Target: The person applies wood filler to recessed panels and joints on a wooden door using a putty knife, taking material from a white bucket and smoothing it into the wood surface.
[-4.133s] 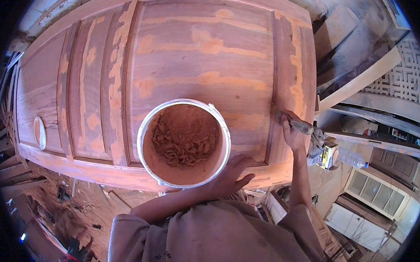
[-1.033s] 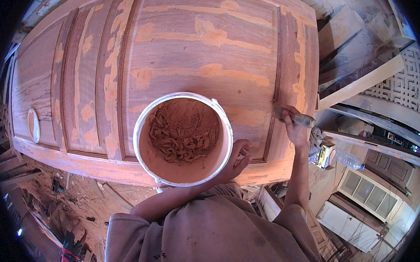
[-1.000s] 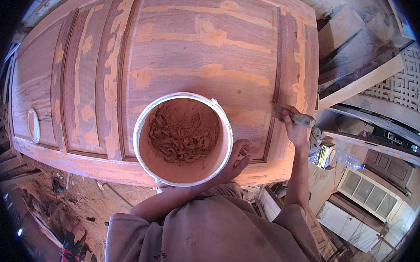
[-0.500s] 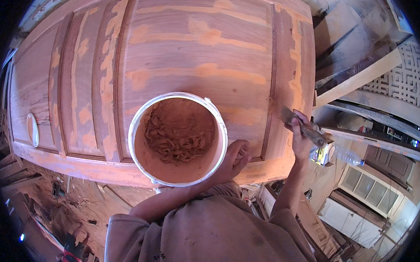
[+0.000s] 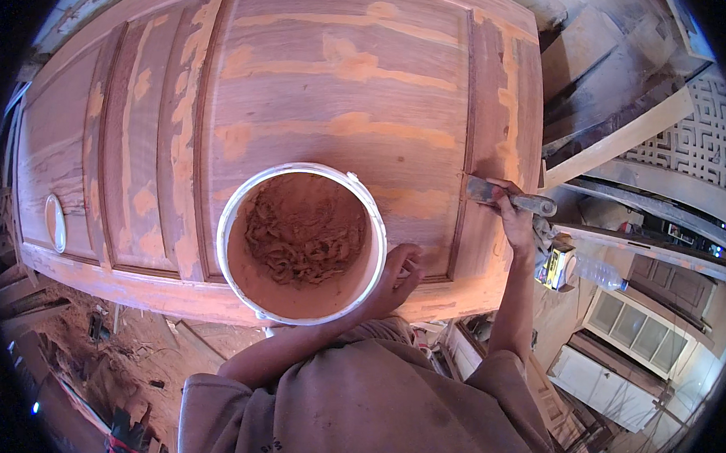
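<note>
My right hand (image 5: pixel 513 210) grips a putty knife (image 5: pixel 532 203) by its handle, near the blade. The blade points left and meets the door's right stile beside the panel moulding. My left forearm crosses the near side of a white-rimmed bucket (image 5: pixel 239 282), partly filled with crumbly reddish-brown filler (image 5: pixel 306 232). Loosely curled at the bucket's right side is my left hand (image 5: pixel 397 276); what its fingers hold, if anything, is hidden. Under both hands lies a panelled wooden door (image 5: pixel 304 94) with orange filler streaks along its panels and frame.
An oval white lid-like piece (image 5: pixel 57 223) sits on the door's left part. To the right are a small box (image 5: pixel 557 267), a clear plastic bottle (image 5: pixel 600 272), planks and a white-framed window (image 5: pixel 638 326). Wood scraps and dust (image 5: pixel 131 342) cover the floor at lower left.
My right hand has turned the putty knife from a slant to nearly level, bringing its blade against the stile. The bucket and left hand have shifted slightly left.
</note>
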Tool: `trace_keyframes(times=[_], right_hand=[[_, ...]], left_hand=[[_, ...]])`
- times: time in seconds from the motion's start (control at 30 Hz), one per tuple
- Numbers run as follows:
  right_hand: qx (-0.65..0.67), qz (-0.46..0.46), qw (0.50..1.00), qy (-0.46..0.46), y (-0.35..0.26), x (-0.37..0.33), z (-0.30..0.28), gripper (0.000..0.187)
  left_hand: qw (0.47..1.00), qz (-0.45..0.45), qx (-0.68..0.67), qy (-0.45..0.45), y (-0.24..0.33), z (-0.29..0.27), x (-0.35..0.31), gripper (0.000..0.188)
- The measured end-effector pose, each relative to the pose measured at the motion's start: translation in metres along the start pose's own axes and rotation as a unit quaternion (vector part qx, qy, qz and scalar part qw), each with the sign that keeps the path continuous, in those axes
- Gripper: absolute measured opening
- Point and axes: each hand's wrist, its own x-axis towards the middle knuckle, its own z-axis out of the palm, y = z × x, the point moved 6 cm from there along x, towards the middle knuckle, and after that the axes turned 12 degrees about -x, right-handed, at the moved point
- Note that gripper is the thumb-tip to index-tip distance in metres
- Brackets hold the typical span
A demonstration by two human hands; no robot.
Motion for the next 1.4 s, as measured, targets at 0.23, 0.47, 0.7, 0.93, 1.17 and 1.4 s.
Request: trace_keyframes(times=[0.23, 0.47, 0.7, 0.93, 1.17, 1.4], right_hand=[[-0.009, 0.013, 1.000, -0.008, -0.001, 0.004, 0.005, 0.029], [-0.029, -0.008, 1.000, 0.001, 0.000, 0.010, 0.001, 0.027], [-0.060, -0.007, 0.998, -0.015, -0.004, 0.028, -0.004, 0.024], [-0.007, -0.025, 0.997, 0.078, -0.033, 0.035, -0.018, 0.026], [-0.014, 0.006, 0.999, 0.032, -0.007, 0.000, -0.014, 0.027], [-0.047, -0.036, 0.991, 0.118, -0.019, -0.053, 0.027, 0.030]], left_hand=[[1.000, 0.014, 0.003, -0.014, 0.001, 0.001, 0.000, 0.038], [0.999, 0.035, 0.023, -0.010, 0.008, -0.001, 0.001, 0.037], [0.999, 0.034, 0.019, -0.009, 0.009, -0.002, 0.000, 0.037], [0.999, 0.041, 0.028, -0.006, 0.005, -0.003, 0.000, 0.036], [0.999, 0.044, 0.023, -0.003, 0.006, -0.004, -0.001, 0.037], [1.000, 0.024, 0.004, 0.010, 0.000, -0.005, -0.003, 0.036]])
